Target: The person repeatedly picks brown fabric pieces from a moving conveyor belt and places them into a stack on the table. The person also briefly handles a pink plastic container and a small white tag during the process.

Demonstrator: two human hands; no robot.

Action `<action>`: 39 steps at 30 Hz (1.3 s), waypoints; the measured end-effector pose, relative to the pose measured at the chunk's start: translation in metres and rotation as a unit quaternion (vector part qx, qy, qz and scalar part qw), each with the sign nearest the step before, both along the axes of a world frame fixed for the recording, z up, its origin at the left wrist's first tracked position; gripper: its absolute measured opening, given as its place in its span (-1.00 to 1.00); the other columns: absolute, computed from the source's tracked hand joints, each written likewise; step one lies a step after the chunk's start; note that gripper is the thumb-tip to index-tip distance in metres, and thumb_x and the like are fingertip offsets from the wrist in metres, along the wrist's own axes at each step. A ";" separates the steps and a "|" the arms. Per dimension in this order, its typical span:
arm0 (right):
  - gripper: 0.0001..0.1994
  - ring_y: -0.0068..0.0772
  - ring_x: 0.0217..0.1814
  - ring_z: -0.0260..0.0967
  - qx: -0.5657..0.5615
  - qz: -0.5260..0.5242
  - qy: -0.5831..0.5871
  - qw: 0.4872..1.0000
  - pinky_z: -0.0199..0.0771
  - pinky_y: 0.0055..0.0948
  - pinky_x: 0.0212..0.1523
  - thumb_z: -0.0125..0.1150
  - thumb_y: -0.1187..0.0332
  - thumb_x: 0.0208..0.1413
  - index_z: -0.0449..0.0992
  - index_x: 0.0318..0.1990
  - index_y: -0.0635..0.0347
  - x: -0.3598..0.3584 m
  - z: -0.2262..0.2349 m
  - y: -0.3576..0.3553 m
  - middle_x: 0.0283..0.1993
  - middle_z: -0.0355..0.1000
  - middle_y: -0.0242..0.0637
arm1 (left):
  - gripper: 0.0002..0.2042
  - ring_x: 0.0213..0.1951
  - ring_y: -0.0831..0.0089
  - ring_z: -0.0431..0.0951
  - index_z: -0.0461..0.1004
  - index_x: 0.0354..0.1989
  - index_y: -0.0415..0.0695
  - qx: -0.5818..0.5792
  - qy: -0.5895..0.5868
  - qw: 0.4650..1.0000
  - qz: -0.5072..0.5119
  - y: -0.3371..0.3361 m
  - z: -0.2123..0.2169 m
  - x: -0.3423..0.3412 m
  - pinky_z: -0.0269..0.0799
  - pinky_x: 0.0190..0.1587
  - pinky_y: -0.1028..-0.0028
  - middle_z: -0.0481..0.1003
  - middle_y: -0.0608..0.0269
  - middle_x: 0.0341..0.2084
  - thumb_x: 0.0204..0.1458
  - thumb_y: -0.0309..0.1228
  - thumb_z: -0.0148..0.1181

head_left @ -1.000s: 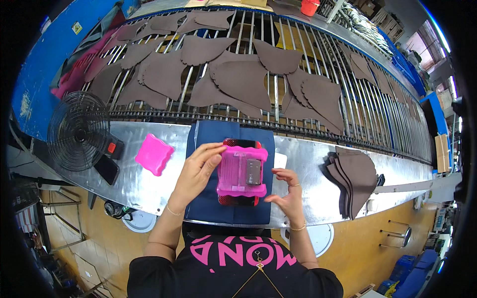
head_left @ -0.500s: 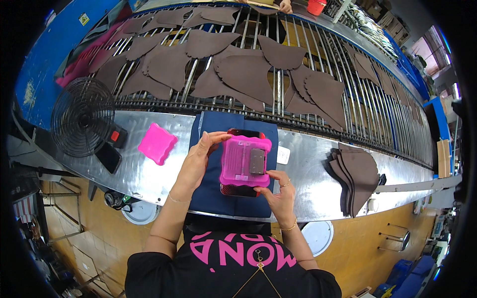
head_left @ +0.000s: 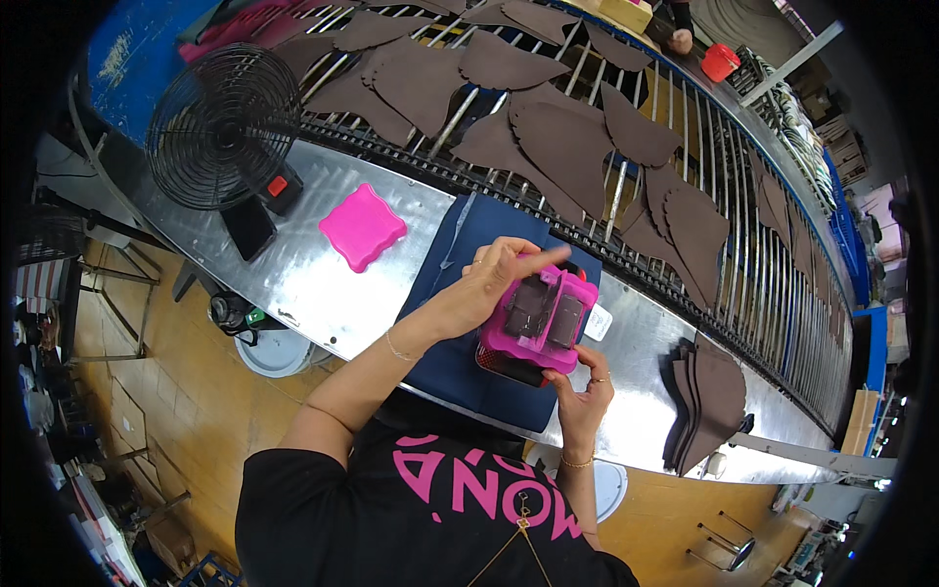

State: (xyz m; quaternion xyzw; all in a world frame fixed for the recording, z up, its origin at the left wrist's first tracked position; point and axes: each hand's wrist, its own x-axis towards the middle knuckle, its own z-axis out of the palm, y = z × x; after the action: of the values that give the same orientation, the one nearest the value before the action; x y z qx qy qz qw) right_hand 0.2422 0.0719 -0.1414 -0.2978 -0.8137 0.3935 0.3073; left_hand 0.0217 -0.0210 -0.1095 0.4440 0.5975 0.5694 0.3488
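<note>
A bright pink box (head_left: 501, 344) with wavy edges sits on a black and red packet (head_left: 511, 366), over a folded dark blue cloth (head_left: 437, 370). Two dark brown blocks (head_left: 561, 320) show inside it, side by side, parted by a pink divider. My left hand (head_left: 489, 284) reaches across its far left corner, index finger stretched out and slightly blurred; its thumb is mostly hidden. At the near right corner, my right hand (head_left: 581, 383) grips the box between thumb and fingers. A matching pink lid (head_left: 362, 228) lies apart on the metal table to the left.
A black wire fan (head_left: 227, 127) and a dark phone (head_left: 249, 228) are at the left. Brown cut pieces (head_left: 558, 137) lie on the rod conveyor (head_left: 724, 215) beyond the table. Another brown stack (head_left: 706, 401) rests at the right. A co-worker's hand (head_left: 681, 41) shows far off.
The view has turned, shifting the scene. My left hand has moved from the box's edge over its top. A second dark block now shows where a translucent pink compartment was. My right hand keeps its grip.
</note>
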 end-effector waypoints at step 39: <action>-0.55 -0.25 -0.16 0.39 0.058 -0.005 0.001 0.998 0.28 -0.34 0.00 0.54 0.34 -0.32 0.53 -0.18 0.19 -0.003 0.005 0.000 -0.22 0.53 -0.26 | -0.29 0.32 0.14 0.06 0.16 0.32 0.11 0.029 0.074 0.996 0.044 -0.011 0.013 -0.003 -0.30 0.33 0.17 0.21 0.02 0.21 0.17 0.28 -0.55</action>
State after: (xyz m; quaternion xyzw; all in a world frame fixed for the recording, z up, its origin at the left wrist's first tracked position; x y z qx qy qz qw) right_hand 0.2393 0.0721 -0.1361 -0.2830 -0.8331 0.3447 0.3270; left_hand 0.0189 -0.0318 -0.0964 0.4680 0.6242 0.5667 0.2649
